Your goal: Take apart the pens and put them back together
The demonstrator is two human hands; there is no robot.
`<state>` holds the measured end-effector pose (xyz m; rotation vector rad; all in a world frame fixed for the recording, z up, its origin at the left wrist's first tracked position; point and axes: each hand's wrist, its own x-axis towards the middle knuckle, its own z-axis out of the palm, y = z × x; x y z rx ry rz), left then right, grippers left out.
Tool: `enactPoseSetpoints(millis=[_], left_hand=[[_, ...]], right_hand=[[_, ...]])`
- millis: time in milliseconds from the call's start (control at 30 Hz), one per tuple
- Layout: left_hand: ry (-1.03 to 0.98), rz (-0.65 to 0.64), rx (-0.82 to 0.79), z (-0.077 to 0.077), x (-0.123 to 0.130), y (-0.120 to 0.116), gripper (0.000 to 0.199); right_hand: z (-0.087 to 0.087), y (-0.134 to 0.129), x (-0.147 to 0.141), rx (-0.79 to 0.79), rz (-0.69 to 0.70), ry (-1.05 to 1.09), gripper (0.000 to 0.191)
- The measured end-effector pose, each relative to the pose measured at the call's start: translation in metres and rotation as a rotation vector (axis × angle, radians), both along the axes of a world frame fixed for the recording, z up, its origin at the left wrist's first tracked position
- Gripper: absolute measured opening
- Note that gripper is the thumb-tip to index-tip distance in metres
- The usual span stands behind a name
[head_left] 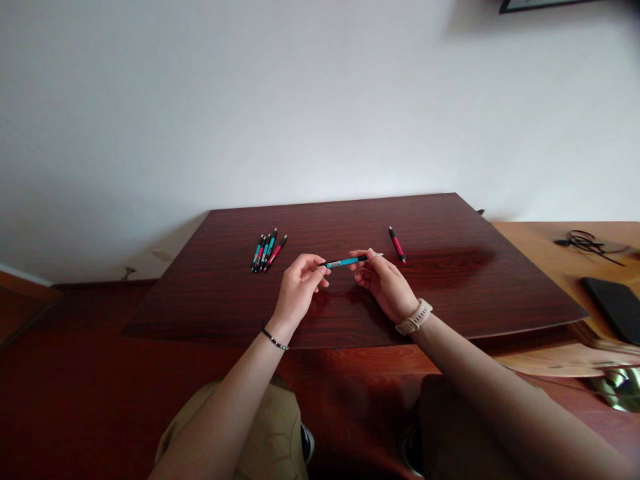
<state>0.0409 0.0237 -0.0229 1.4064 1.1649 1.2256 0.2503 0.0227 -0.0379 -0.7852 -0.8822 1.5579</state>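
Note:
A blue and black pen [346, 263] is held level above the front middle of the dark wooden table [210, 300]. My left hand [300, 283] pinches its left end, and my right hand [385, 280] pinches its right end, near the pale tip. Several blue and pink pens [265, 251] lie side by side on the table, beyond my left hand. One pink and black pen [397, 245] lies alone, beyond my right hand.
At the right stands a lighter wooden desk [530, 250] with a coiled black cable [587, 242] and a flat black object [613, 308]. A white wall [320, 100] rises behind the table.

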Motion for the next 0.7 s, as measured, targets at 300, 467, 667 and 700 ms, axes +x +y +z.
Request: enactPoseSetpoints(millis=[300,467,667,700], left_hand=[[0.010,-0.038,-0.004,-0.0006,0.0007,0.0001,0.023],[0.046,-0.055,-0.019,-0.0012,0.0001,0.0005,0.032],[0.044,-0.063,0.002,-0.0030,-0.0014,0.0016,0.018],[0.042,-0.062,0.005,-0.0037,-0.0016,0.0019,0.017]], right_hand=[[-0.0001,-0.0001,-0.0007,0.006,0.001,0.005,0.041],[0.0012,-0.0009,-0.0008,0.009,0.000,-0.003,0.041],[-0.0010,0.0005,-0.0004,0.006,-0.017,-0.006,0.040],[-0.0012,0.0006,-0.0004,0.005,-0.017,-0.006,0.040]])
